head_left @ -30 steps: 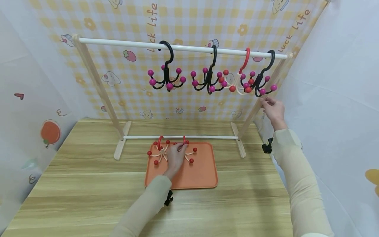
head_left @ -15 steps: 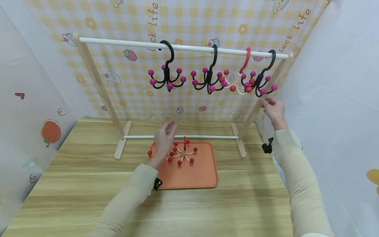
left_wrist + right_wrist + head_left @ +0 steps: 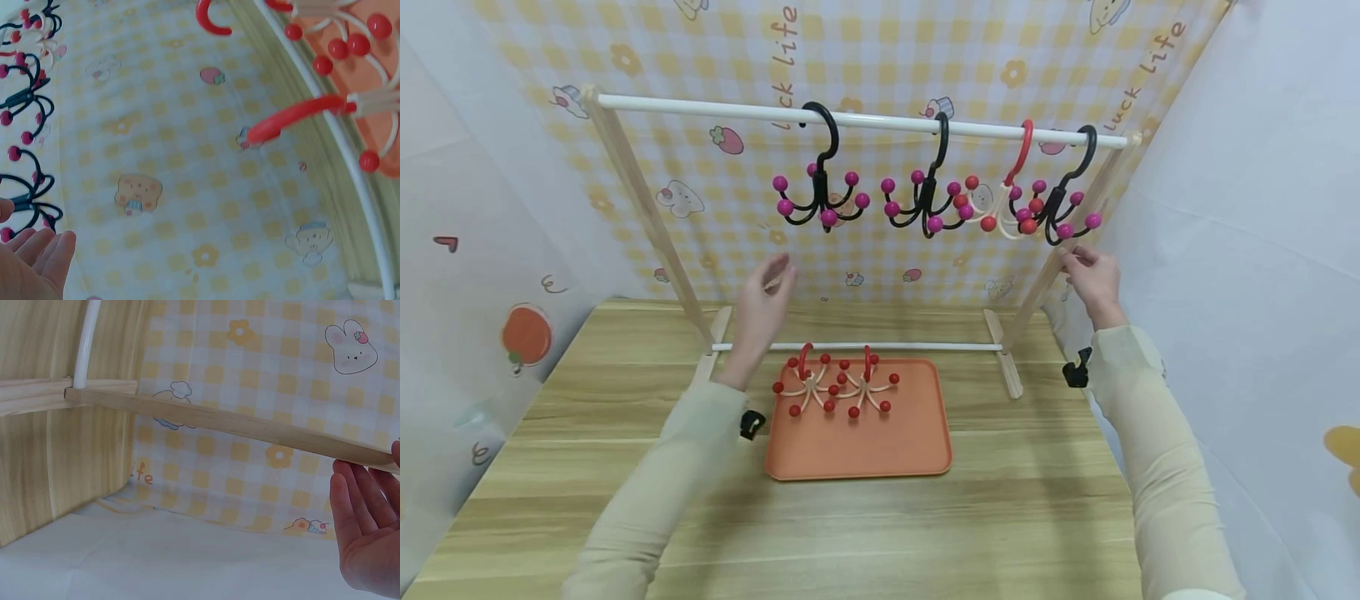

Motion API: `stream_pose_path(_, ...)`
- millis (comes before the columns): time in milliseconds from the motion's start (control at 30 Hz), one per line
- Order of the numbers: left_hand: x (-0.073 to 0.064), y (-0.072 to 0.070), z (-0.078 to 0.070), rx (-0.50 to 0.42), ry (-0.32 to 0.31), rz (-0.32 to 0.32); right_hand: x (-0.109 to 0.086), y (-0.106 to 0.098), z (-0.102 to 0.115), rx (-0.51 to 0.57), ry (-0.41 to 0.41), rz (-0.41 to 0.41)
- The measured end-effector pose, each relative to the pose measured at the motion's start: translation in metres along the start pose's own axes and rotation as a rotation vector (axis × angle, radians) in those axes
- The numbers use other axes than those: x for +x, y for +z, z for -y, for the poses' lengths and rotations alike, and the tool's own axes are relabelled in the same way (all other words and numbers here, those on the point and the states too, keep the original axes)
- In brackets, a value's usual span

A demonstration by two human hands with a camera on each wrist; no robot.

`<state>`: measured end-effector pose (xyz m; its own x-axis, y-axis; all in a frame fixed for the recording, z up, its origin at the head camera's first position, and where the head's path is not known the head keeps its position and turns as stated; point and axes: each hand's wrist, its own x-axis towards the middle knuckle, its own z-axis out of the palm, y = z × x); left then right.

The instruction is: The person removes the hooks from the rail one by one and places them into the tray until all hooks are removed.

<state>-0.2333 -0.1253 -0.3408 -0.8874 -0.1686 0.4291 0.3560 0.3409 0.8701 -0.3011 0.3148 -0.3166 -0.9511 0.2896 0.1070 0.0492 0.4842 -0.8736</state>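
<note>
Left hand (image 3: 760,308), thumb and fingers apart, holds nothing; right hand (image 3: 1093,279) pinches the right post (image 3: 1033,298). Two red-hooked hangers (image 3: 810,384) lie on the orange tray (image 3: 887,446); four more hangers (image 3: 928,196) hang from the rail (image 3: 880,122). Step appears to be loading the rail; next move likely calls for gripping a hook. Backdrop (image 3: 887,258) reads "luck life".

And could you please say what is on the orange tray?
Two red-and-cream hangers sit on the orange tray, toward its back left. Its bare surface shows in front and to the right; directly beneath the hangers' centres, it is covered.
</note>
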Motion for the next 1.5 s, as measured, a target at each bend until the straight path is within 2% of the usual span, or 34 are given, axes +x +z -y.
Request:
stream_pose_path(267,0.025,-0.035,0.003,0.125,-0.051,-0.077,-0.002,-0.001,0.002,-0.004,0.006,0.007)
stream_pose_path(400,0.037,-0.054,0.006,0.191,-0.016,-0.156,-0.003,-0.001,0.002,-0.006,0.005,0.009)
stream_pose_path(467,0.042,-0.063,0.006,0.222,0.011,-0.215,-0.002,-0.001,0.002,-0.007,0.005,0.007)
stream_pose_path(600,0.051,-0.082,0.005,0.209,0.058,-0.311,-0.002,0.000,0.002,-0.013,0.009,0.006)
stream_pose_path(700,0.056,-0.094,0.004,0.201,0.134,-0.388,-0.002,0.000,0.001,-0.015,0.012,0.008)
stream_pose_path(800,0.062,-0.103,0.005,0.261,0.202,-0.468,-0.002,0.000,0.002,-0.012,0.013,0.010)
stream_pose_path(900,0.065,-0.109,0.007,0.337,0.208,-0.515,-0.003,-0.001,0.002,-0.012,0.011,0.010)
stream_pose_path(1000,0.067,-0.114,0.010,0.349,0.134,-0.487,-0.002,-0.001,0.002,-0.008,0.009,0.009)
stream_pose_path(1200,0.069,-0.121,0.014,0.309,-0.128,-0.311,-0.001,0.000,0.001,-0.004,0.004,0.001)
stream_pose_path(1300,0.069,-0.123,0.015,0.276,-0.227,-0.247,-0.001,0.001,0.001,-0.007,0.001,-0.007)
stream_pose_path(1400,0.071,-0.125,0.015,0.241,-0.271,-0.211,-0.001,0.001,0.001,-0.017,-0.002,-0.012)
stream_pose_path(1500,0.075,-0.125,0.015,0.253,-0.294,-0.193,-0.002,0.000,0.001,-0.028,-0.007,-0.013)
